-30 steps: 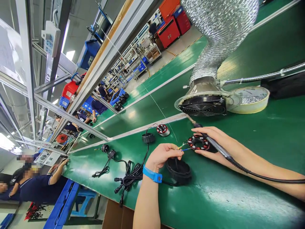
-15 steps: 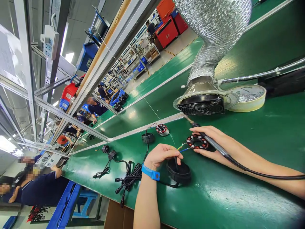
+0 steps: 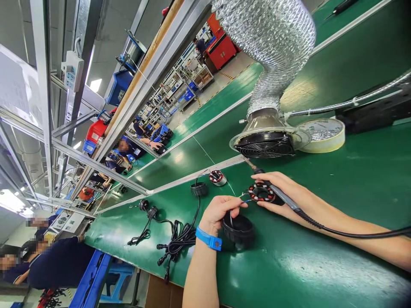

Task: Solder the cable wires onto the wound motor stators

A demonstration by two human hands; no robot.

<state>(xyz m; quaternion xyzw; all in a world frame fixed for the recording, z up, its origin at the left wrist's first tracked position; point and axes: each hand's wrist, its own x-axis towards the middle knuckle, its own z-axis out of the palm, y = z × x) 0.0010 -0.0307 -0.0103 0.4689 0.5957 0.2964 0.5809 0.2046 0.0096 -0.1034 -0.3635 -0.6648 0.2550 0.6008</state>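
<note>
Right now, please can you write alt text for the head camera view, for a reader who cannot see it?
On a green workbench, a right hand holds a soldering iron beside a red-and-black coil ring. A left hand with a blue wrist strap reaches thin yellow and blue wires above a round black housing.

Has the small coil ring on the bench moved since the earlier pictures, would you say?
No, the small coil ring sits unmoved beside the black round cap; only the view shifted.

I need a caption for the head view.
Right hand holds a soldering iron by a wound stator; left hand pinches thin wires.
</note>
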